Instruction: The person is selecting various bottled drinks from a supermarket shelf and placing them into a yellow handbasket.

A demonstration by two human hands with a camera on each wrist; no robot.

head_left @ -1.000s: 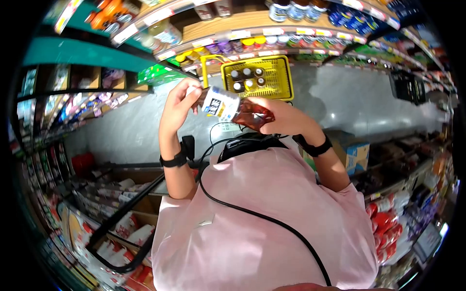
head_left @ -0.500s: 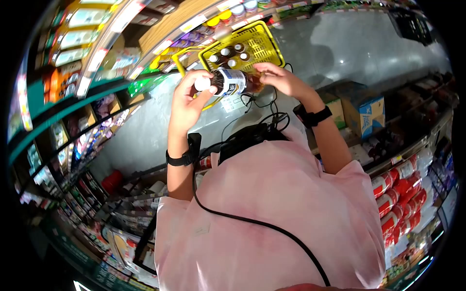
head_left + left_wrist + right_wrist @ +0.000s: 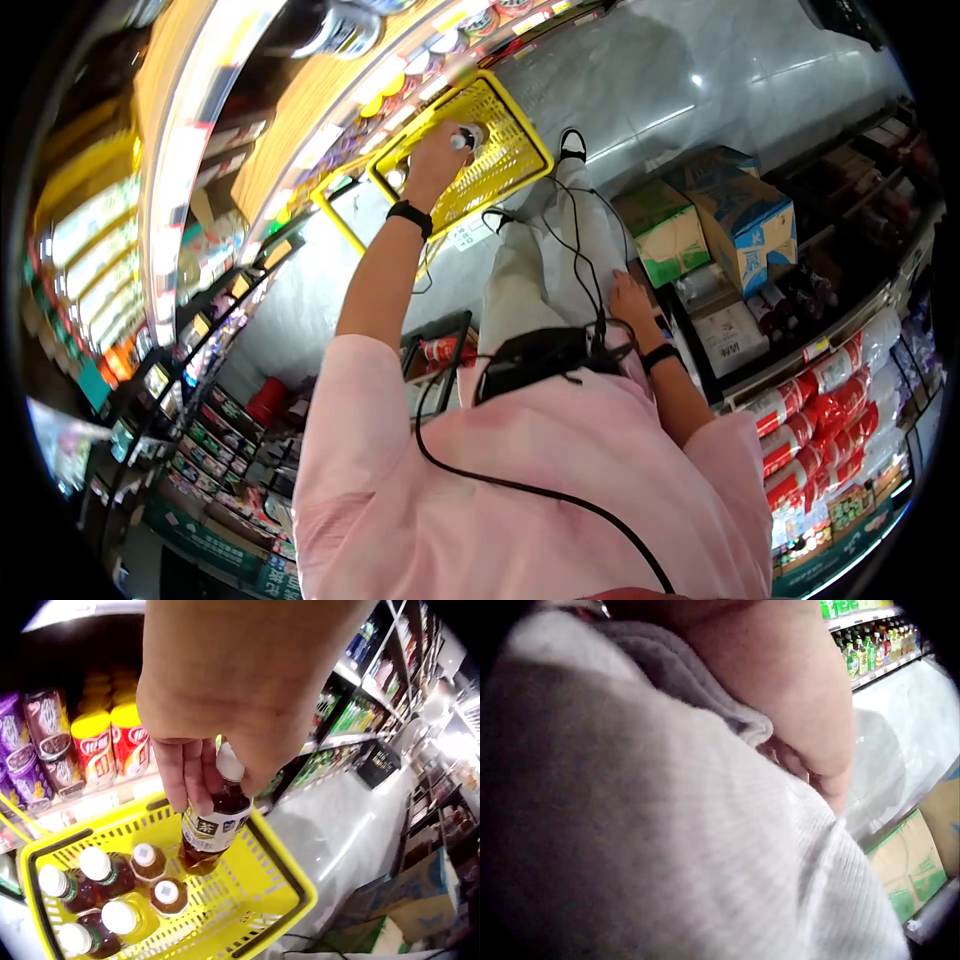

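In the head view my left hand (image 3: 437,160) reaches into the yellow shopping basket (image 3: 540,150). The left wrist view has its fingers around the neck of a tea bottle (image 3: 217,829) with a white cap, a white label and dark brown liquid. That bottle hangs slightly tilted inside the basket (image 3: 296,900), beside several white-capped bottles (image 3: 112,874) of brown and yellow drinks grouped at one side. My right hand (image 3: 630,300) rests by the upper leg of the light grey trousers (image 3: 515,270). In the right wrist view, trouser fabric (image 3: 667,825) hides most of its fingers.
Shelves with red and purple canisters (image 3: 94,746) stand right behind the basket. Cardboard boxes (image 3: 740,225) sit at the right, near red-and-white packs (image 3: 810,430). Black cables (image 3: 580,250) hang in front of the legs. A dark basket (image 3: 377,763) is farther along the aisle floor.
Both hands held the bottle before. The right hand let go and dropped to the thigh, while the left hand carried the bottle forward and down into the basket. The head view has turned.
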